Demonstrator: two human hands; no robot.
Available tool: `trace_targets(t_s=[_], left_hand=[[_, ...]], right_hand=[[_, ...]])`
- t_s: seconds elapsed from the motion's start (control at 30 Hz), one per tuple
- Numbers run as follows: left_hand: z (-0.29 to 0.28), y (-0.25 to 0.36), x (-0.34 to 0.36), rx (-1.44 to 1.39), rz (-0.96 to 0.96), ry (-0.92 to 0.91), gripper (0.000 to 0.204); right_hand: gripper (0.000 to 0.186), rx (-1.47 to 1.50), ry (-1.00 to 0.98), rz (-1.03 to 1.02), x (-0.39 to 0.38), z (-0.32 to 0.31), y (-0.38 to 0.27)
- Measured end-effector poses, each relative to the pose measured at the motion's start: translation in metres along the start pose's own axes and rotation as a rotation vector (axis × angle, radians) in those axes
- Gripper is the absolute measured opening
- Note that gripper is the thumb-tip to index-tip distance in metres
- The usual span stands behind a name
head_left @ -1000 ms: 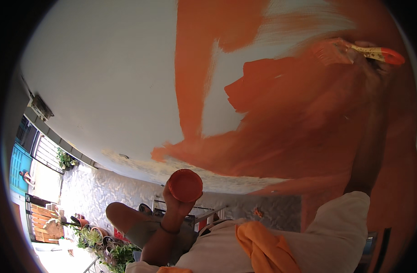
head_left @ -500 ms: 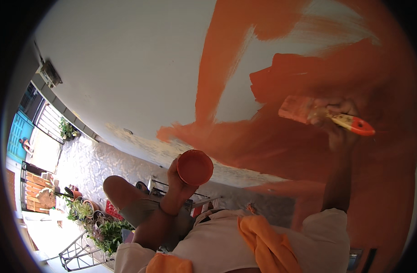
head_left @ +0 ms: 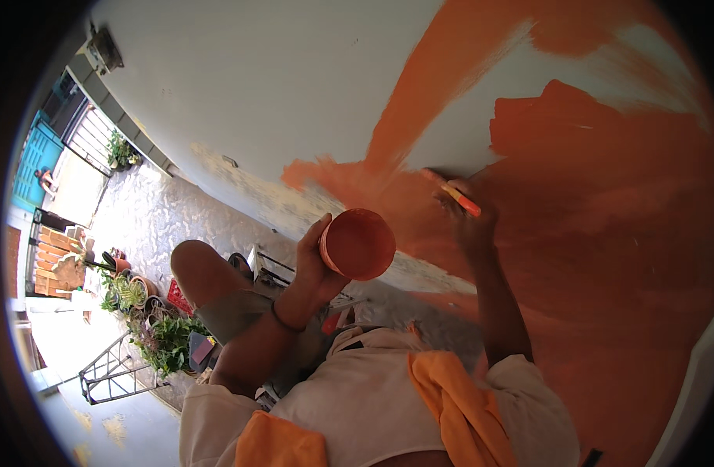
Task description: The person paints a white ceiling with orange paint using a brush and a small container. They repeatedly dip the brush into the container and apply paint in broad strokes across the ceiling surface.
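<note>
Left hand (head_left: pixel 314 261) gripped orange paint cup (head_left: pixel 358 244), fingers wrapped round its side, held just off wall (head_left: pixel 279 86); right hand (head_left: pixel 470 222) closed round orange-handled brush (head_left: pixel 459 198), bristles pressed against orange-painted patch (head_left: pixel 606 210); potted plants (head_left: pixel 150 327) far below

Paved ground (head_left: pixel 150 214) is running below me along the wall's foot. Sitting on it: potted plants (head_left: pixel 139 311) clustered at my left, stacked bricks (head_left: pixel 57 261) just past them, a metal frame (head_left: pixel 112 373) lying near the plants.
</note>
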State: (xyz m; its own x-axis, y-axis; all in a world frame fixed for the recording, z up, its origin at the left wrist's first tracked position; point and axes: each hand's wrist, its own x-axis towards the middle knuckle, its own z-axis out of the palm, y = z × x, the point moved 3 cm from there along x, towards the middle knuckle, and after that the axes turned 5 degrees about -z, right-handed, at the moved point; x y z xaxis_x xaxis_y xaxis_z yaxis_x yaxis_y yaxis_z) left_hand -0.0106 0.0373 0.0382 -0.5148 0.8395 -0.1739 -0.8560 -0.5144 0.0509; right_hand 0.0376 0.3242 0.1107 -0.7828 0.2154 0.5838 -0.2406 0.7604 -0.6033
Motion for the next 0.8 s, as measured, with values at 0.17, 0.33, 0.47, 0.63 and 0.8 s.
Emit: trace_targets(t_s=[0.17, 0.33, 0.47, 0.63, 0.8], left_hand=[[-0.001, 0.002, -0.003, -0.001, 0.012, 0.011, 0.048], [-0.004, 0.004, -0.006, -0.03, 0.033, -0.004, 0.048], [0.0, 0.006, -0.004, -0.039, 0.056, 0.0, 0.051], [0.001, 0.005, -0.001, -0.041, 0.05, -0.004, 0.047], [-0.002, 0.009, -0.004, -0.028, 0.066, -0.021, 0.048]], right_hand=[[0.02, 0.051, 0.112, -0.017, 0.034, -0.05, -0.022], [0.02, 0.109, 0.379, -0.179, 0.04, -0.085, -0.081], [0.022, 0.035, 0.033, -0.175, 0.008, -0.027, -0.063], [0.019, -0.164, -0.165, -0.452, 0.023, 0.036, -0.024], [0.016, -0.239, -0.056, -0.39, 0.051, -0.009, -0.028]])
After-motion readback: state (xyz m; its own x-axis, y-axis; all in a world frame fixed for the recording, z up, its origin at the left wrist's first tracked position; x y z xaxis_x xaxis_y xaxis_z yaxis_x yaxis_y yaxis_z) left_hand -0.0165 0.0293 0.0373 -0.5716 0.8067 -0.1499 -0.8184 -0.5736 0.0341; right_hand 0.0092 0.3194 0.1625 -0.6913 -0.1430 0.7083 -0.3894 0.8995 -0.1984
